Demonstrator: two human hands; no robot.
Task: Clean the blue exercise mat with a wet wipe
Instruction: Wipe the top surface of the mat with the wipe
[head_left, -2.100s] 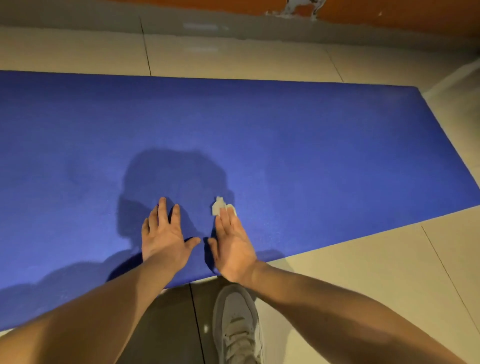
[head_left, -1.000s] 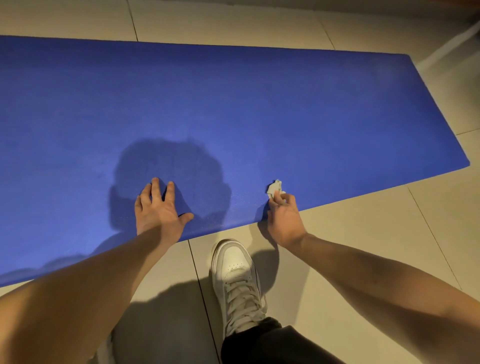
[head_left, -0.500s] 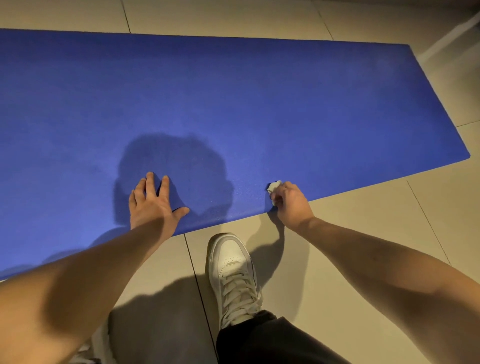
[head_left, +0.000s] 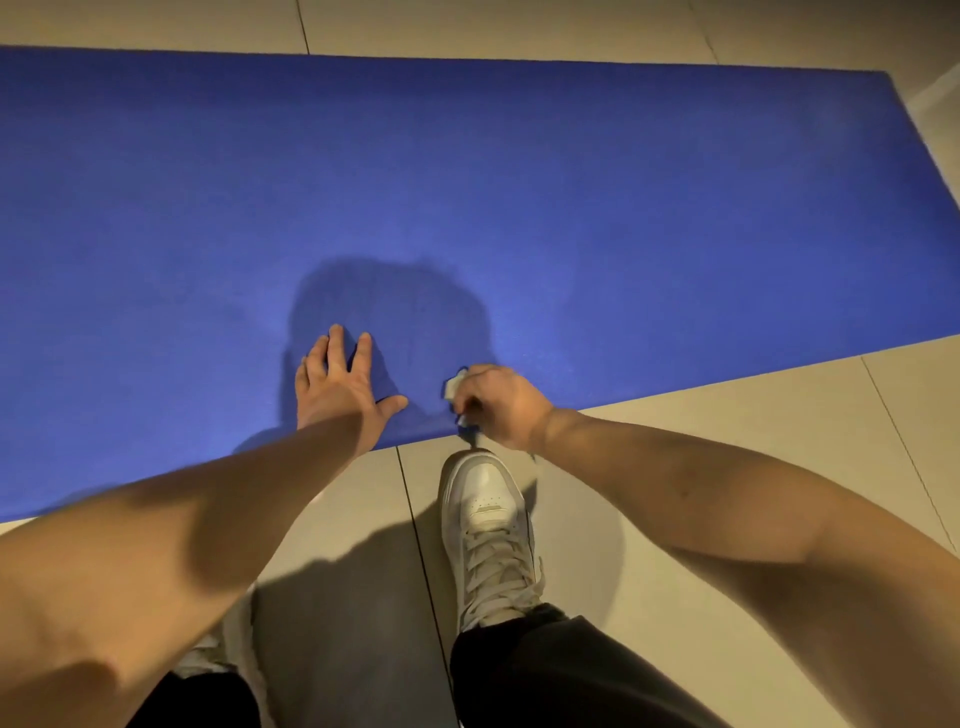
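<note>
The blue exercise mat is lying unrolled and flat on the pale tiled floor, stretching across the whole view, with its right end showing and its left side running out of the picture. The wet wipe is sitting as a small, crumpled white wad right at the mat's near edge, bunched inside the curled fingers of the right hand, only a little of it peeking out on the hand's left side.

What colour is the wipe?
The wipe is white, pinched in the right hand; the head view shows it.
</note>
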